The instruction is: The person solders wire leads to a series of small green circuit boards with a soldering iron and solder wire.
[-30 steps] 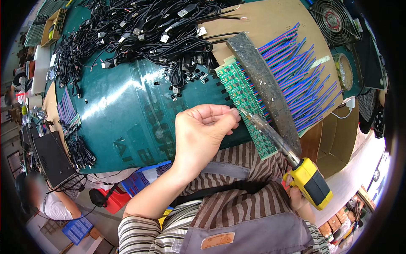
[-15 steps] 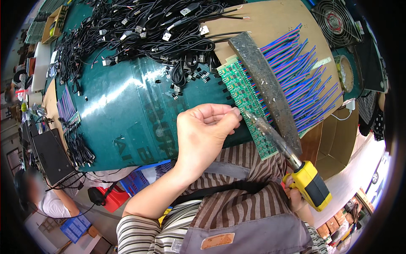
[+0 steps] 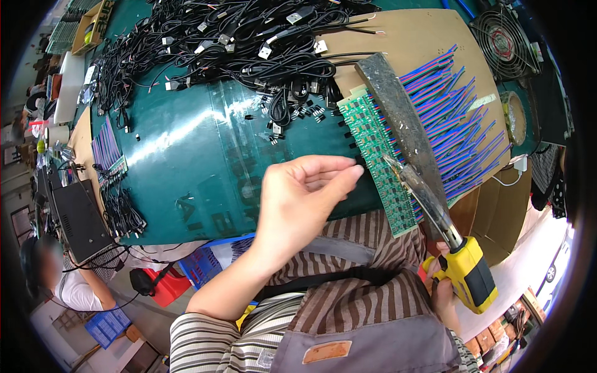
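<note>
My left hand (image 3: 297, 202) is closed in a pinch, thumb against forefinger, beside the left edge of a green circuit board panel (image 3: 379, 168). Whatever lies between its fingertips is too small to make out. Small black connectors stick out along that same edge. My right hand (image 3: 443, 292) grips a yellow and black soldering gun (image 3: 476, 273) by its handle. The gun's metal tip points up and left over the panel, a little right of my left fingertips. Across the panel's wired side lies a heavy dark metal bar (image 3: 404, 112).
Blue, red and black wires (image 3: 457, 124) fan out right of the bar over a cardboard sheet (image 3: 423, 31). Black USB cables (image 3: 249, 50) pile up at the back, with loose black connectors (image 3: 305, 112) before them. A fan (image 3: 504, 43) and tape roll (image 3: 513, 118) stand right; another person (image 3: 81, 289) sits left.
The view has shifted, so the bench appears further right. The soldering gun's tip has moved slightly right, away from my left fingertips. My left hand has drawn slightly left from the panel, still pinched.
</note>
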The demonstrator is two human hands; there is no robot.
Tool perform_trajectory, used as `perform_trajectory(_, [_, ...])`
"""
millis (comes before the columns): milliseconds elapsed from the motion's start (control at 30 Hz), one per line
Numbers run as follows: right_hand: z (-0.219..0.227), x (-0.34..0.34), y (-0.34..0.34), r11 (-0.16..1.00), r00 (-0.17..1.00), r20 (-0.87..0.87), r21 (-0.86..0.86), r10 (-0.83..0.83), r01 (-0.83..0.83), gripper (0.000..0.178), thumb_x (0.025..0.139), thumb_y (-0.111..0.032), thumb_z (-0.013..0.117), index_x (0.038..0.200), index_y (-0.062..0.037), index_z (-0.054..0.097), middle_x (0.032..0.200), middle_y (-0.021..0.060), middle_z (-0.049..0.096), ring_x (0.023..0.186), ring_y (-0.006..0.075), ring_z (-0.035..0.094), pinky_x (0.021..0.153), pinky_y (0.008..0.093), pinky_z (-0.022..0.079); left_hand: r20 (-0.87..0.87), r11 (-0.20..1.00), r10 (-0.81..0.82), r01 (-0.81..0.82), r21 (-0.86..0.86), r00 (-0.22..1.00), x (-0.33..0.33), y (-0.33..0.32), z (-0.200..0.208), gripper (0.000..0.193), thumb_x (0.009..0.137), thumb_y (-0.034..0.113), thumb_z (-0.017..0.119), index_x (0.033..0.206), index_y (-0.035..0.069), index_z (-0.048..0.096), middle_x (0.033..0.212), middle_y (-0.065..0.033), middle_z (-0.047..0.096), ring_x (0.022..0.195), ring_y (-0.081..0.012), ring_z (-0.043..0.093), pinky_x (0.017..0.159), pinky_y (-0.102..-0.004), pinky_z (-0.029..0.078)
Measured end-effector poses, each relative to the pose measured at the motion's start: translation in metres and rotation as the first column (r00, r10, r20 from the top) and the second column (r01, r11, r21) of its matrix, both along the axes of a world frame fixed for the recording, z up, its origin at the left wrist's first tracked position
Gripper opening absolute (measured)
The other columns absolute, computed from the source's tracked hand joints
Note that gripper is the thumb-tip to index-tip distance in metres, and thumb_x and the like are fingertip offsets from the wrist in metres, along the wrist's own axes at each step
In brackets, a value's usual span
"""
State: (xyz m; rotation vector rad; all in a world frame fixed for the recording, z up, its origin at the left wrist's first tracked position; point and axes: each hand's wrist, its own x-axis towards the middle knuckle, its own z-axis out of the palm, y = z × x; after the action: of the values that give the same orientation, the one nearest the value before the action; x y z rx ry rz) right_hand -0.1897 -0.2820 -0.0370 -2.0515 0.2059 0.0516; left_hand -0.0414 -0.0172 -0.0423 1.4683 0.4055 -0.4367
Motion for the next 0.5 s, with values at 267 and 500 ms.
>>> perform_trajectory(267, [0.001,0.004,0.002,1.000,1.000,-0.027,-0.020,0.000,0.000,0.031,0.087,-0.036,0.058,0.082,-0.0071,0.069,0.079,0.0067,0.067,0.081,0.0302,0.063,0.080,0.0399,0.051,0.249,0.670,-0.033,-0.163,0.724,0.968,0.027,0.051,-0.002,0.023,0.078,0.010,0.081,0.092,-0.005,0.071,0.079,-0.0119,0.073,0.065,-0.0121,0.066,0.065,-0.0259,0.054])
perform_trajectory(500, [-0.002,0.002,0.003,0.999,0.999,0.035,0.045,-0.013,0.012,0.031,0.084,-0.032,0.062,0.085,-0.0018,0.069,0.079,0.0085,0.066,0.079,0.0277,0.063,0.080,0.0380,0.051,0.209,0.654,-0.098,-0.095,0.751,0.973,0.031,0.056,0.010,0.016,0.078,0.006,0.078,0.087,-0.005,0.072,0.075,-0.0124,0.072,0.065,-0.0155,0.068,0.066,-0.0274,0.054])
